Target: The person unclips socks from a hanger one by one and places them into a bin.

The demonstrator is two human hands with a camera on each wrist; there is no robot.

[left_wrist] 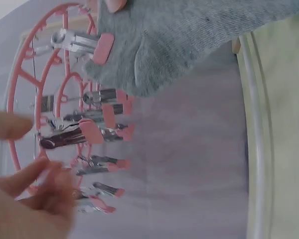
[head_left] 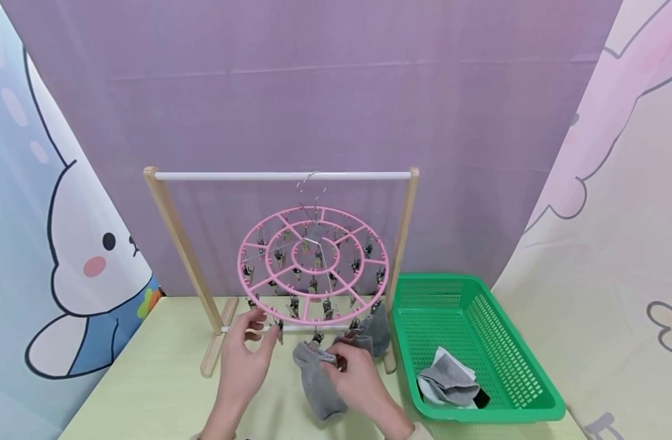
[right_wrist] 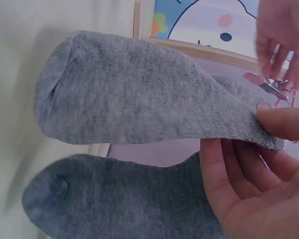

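A light grey sock [head_left: 321, 386] hangs from a metal clip [head_left: 317, 338] at the front of the round pink hanger [head_left: 308, 319]. My right hand [head_left: 360, 380] pinches that sock's cuff between thumb and fingers; the right wrist view shows the sock [right_wrist: 124, 89] stretching away from them. One pink-tipped clip [left_wrist: 100, 47] grips the cuff's other side in the left wrist view. My left hand [head_left: 245, 360] is raised at the hanger's front left, thumb and fingers apart, beside a bare clip [head_left: 280, 330]. Darker grey socks [head_left: 374, 330] hang at the hanger's right, partly behind my right hand.
The hanger hooks over the white rail [head_left: 231, 176] of a wooden stand [head_left: 184, 244]. A green basket [head_left: 512, 324] stands to the right, with grey, white and black socks [head_left: 448, 379] inside. Several bare clips dangle around the rings. A purple curtain [head_left: 325, 91] hangs behind.
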